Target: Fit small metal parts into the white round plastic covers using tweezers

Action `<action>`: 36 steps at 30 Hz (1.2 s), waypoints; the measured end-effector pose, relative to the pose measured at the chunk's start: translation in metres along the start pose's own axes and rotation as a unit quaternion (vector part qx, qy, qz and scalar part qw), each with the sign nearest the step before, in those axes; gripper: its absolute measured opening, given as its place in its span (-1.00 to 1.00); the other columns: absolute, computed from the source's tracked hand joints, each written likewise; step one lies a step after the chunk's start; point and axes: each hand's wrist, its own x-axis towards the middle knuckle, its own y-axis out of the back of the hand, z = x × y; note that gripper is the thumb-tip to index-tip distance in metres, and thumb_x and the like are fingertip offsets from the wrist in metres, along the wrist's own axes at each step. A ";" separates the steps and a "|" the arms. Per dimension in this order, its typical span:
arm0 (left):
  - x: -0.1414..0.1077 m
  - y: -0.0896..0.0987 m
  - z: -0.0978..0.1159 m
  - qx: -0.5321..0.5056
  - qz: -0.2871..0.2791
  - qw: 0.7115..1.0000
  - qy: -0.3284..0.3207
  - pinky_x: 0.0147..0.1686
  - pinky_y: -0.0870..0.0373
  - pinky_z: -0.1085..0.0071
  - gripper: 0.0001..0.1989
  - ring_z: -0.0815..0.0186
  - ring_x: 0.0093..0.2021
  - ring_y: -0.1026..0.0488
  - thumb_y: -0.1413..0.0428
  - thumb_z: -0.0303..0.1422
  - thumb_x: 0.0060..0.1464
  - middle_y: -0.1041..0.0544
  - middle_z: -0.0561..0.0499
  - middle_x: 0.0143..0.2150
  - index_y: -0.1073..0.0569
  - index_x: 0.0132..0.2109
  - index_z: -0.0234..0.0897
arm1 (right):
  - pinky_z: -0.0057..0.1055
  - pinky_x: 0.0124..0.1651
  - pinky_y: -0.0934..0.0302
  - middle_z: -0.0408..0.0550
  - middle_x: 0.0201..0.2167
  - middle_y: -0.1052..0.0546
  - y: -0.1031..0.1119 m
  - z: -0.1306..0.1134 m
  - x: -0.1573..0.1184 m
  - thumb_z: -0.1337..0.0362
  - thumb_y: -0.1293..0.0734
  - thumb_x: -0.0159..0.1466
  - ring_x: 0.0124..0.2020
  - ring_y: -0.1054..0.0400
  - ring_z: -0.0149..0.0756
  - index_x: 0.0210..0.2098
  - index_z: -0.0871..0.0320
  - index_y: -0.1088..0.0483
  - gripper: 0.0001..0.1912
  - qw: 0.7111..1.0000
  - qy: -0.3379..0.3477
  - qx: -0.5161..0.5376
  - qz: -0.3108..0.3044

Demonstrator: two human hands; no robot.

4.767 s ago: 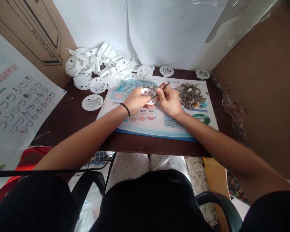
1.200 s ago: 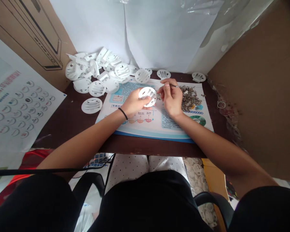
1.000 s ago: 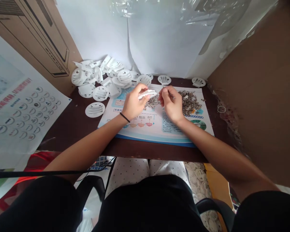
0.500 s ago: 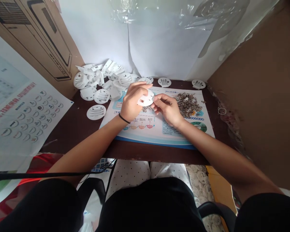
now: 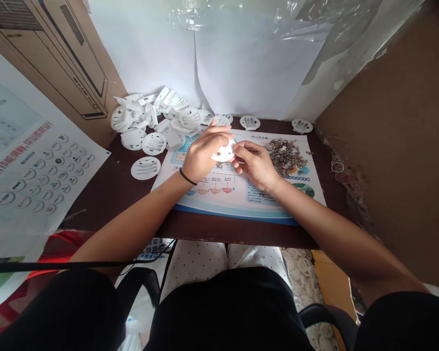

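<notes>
My left hand (image 5: pixel 201 155), with a black band at its wrist, grips a white round plastic cover (image 5: pixel 225 153) with slots in it, held tilted above the printed sheet. The fingers of my right hand (image 5: pixel 255 165) are pinched together at the cover's right edge. Whatever is between those fingertips is too small and hidden to make out. Just right of that hand lies a heap of small metal pieces (image 5: pixel 285 157) on the sheet. A few more metal bits (image 5: pixel 220 165) show below the held cover.
Many white plastic covers (image 5: pixel 154 144) are piled at the table's back left. Single covers (image 5: pixel 249 122) lie along the back edge. The printed sheet (image 5: pixel 219 207) covers the middle of the dark table (image 5: pixel 241 235). Cardboard (image 5: pixel 391 146) stands at right, a carton (image 5: pixel 58 63) at left.
The held cover has shifted slightly right and turned a little, with more of it behind the left fingers. Both hands stay close together, and the right fingers remain at its edge.
</notes>
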 end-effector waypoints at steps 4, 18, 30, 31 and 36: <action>0.002 0.001 -0.001 -0.031 -0.004 1.000 0.001 0.41 -0.25 -0.04 -0.79 0.30 0.20 -0.48 -0.05 -0.36 0.33 -0.64 0.04 -0.03 -0.38 -0.34 -0.13 | -0.45 -0.57 -0.14 -0.17 -0.55 -0.40 0.002 0.001 0.001 -0.07 -0.57 0.05 -0.54 -0.22 -0.49 -0.48 0.09 -0.37 -0.56 1.000 -0.012 0.001 -0.014; -0.002 -0.002 -0.006 -0.001 -0.036 0.999 0.038 0.40 -0.28 0.14 -0.81 0.29 0.26 -0.47 -0.04 -0.43 0.32 -0.64 0.01 0.02 -0.52 -0.23 -0.16 | -0.53 -0.63 -0.16 -0.21 -0.60 -0.38 -0.002 0.009 0.004 0.10 -0.49 0.24 -0.62 -0.19 -0.54 -0.48 0.13 -0.37 -0.67 0.999 -0.009 -0.021 0.033; 0.001 -0.007 -0.017 0.060 0.100 0.975 -0.189 0.31 -0.42 0.19 -0.84 0.29 0.13 -0.59 -0.02 -0.52 0.33 -0.68 -0.02 -0.08 -0.47 -0.20 -0.25 | -0.53 -0.59 -0.16 -0.16 -0.51 -0.40 0.000 -0.006 0.001 0.07 -0.55 0.14 -0.51 -0.27 -0.52 -0.43 0.14 -0.39 -0.65 0.998 -0.049 0.038 -0.005; 0.001 -0.007 -0.018 0.063 0.096 0.975 -0.190 0.30 -0.42 0.19 -0.84 0.29 0.13 -0.58 -0.03 -0.52 0.33 -0.68 -0.02 -0.07 -0.47 -0.19 -0.25 | -0.53 -0.59 -0.16 -0.16 -0.52 -0.40 0.000 -0.006 0.001 0.06 -0.56 0.14 -0.52 -0.27 -0.52 -0.43 0.14 -0.40 -0.65 0.998 -0.048 0.033 -0.004; 0.000 -0.005 -0.017 0.027 0.037 0.992 -0.118 0.33 -0.36 0.13 -0.79 0.28 0.16 -0.55 -0.01 -0.49 0.33 -0.66 0.01 -0.05 -0.50 -0.24 -0.20 | -0.51 -0.60 -0.16 -0.20 -0.58 -0.35 0.001 -0.002 0.002 -0.05 -0.56 0.10 -0.54 -0.22 -0.51 -0.44 0.13 -0.38 -0.57 0.999 -0.043 0.006 -0.003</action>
